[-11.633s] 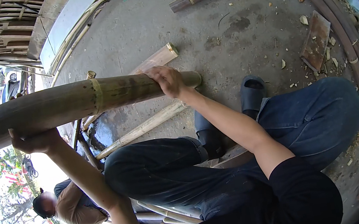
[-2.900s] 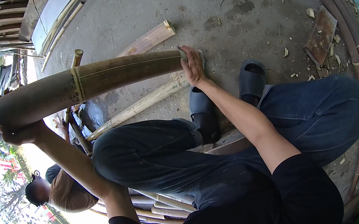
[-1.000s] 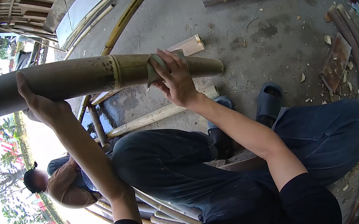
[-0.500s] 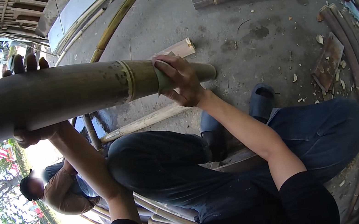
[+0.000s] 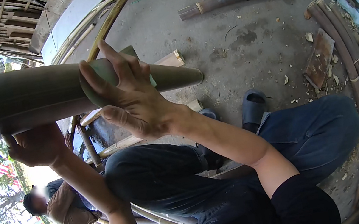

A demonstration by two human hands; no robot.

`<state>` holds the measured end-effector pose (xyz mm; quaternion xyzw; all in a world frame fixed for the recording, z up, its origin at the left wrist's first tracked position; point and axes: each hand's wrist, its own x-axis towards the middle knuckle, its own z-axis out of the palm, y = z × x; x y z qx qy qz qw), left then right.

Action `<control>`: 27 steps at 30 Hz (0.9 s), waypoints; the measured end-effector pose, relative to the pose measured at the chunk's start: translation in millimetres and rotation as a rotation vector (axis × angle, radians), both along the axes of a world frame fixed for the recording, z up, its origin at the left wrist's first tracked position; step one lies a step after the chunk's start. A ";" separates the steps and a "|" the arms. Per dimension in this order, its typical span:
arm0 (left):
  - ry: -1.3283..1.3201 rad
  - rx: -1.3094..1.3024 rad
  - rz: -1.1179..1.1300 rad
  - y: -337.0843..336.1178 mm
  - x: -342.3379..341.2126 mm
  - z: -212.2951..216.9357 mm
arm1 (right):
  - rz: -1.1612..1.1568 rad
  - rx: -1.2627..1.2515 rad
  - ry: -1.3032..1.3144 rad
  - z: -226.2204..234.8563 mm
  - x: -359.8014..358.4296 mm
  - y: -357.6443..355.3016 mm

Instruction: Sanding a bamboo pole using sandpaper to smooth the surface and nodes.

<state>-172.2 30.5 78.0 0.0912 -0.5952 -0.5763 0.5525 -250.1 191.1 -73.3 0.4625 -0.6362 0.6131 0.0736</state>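
Note:
A thick, dull-green bamboo pole (image 5: 24,96) runs from the left edge toward the middle, raised above my knees. My left hand (image 5: 38,144) holds it from below near the left end, its far fingers hidden behind the pole. Over the pole's middle, my right hand (image 5: 128,92) presses a thin green sheet (image 5: 106,70) against the surface. The sheet bends around the bamboo, and part of it is hidden under my palm. Spread fingers lie across the sheet, while the thumb stands away from the pole. Whether the sheet is abrasive I cannot tell.
Cut bamboo lengths (image 5: 230,0) lie on the concrete floor at the far side, and long poles (image 5: 355,85) curve along the right. Wood chips surround a rusty plate (image 5: 320,58). Another person (image 5: 68,205) sits at lower left, beside split bamboo (image 5: 165,220).
My right hand has slid left along the pole with the green sheet, its fingers spreading wider. My left hand's fingertips no longer show above the pole. The view has shifted slightly.

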 end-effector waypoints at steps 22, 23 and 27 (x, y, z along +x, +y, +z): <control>-0.038 -0.161 -0.022 15.2 -30.4 -16.9 | 0.148 -0.036 -0.088 -60.5 -15.9 7.3; -0.024 -0.137 -0.015 16.8 -31.2 -16.6 | 0.177 -0.166 -0.067 -54.4 -18.0 5.8; -0.045 -0.141 0.007 21.7 -30.6 -16.1 | 0.392 -0.237 -0.082 -35.4 -25.0 9.3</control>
